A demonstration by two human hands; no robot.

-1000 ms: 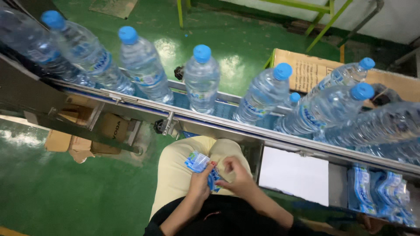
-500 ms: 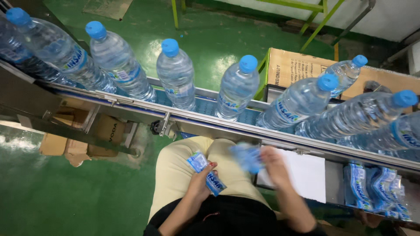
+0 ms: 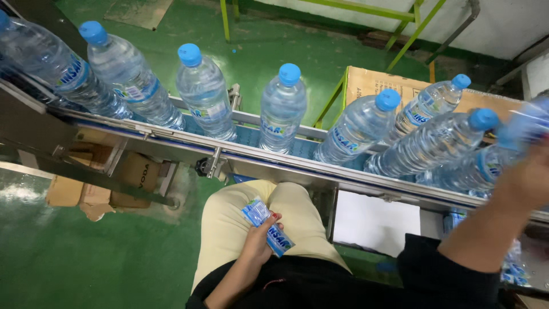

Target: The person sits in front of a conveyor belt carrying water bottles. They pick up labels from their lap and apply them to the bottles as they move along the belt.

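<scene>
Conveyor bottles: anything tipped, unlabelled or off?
Nothing stands out. The bottles on the conveyor stand upright and capped. The left hand holds blue labels in the lap; the right hand reaches to the far-right bottle.

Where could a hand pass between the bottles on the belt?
Widest gap lies between the third bottle and fourth bottle. Right of that, bottles lean packed together, where the right hand reaches. The left hand holds labels on the lap.

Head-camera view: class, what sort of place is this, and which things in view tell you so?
Most likely a water-bottling plant. Blue-capped water bottles stand in a row on a metal conveyor over a green-painted floor. The seated person's left hand holds a stack of blue labels.
</scene>
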